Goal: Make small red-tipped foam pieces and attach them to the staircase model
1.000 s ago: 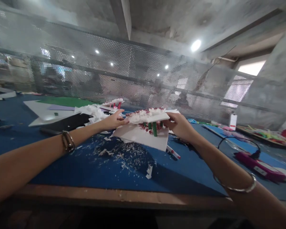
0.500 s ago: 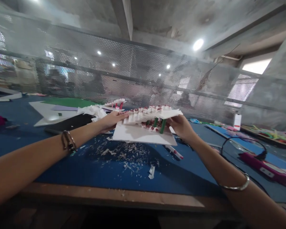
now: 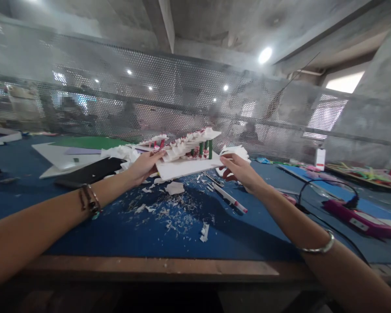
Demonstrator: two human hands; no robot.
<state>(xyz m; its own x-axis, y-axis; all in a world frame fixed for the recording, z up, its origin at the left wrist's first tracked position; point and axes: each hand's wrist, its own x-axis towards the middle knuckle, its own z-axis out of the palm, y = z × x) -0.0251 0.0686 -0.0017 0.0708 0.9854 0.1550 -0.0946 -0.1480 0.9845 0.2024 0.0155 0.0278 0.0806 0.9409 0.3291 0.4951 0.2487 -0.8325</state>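
Turned since half a second ago, our white model [image 3: 177, 152] with green posts [image 3: 210, 149] now leaves a paper scrap [image 3: 175, 188] and more of the pen [image 3: 230, 198] in view on the blue table [image 3: 117, 237]. Just beyond these we have it tilted, our left hand [image 3: 143, 167] grasping its left end, our right hand [image 3: 243, 170] loosely curled at the base's right corner, whether gripping we cannot tell. Farther off stands a perforated screen [image 3: 179, 78].

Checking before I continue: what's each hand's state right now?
Left hand: closed, holding the green-pillared white model by its left end.
Right hand: partly open at its base's right corner; contact can't be told.
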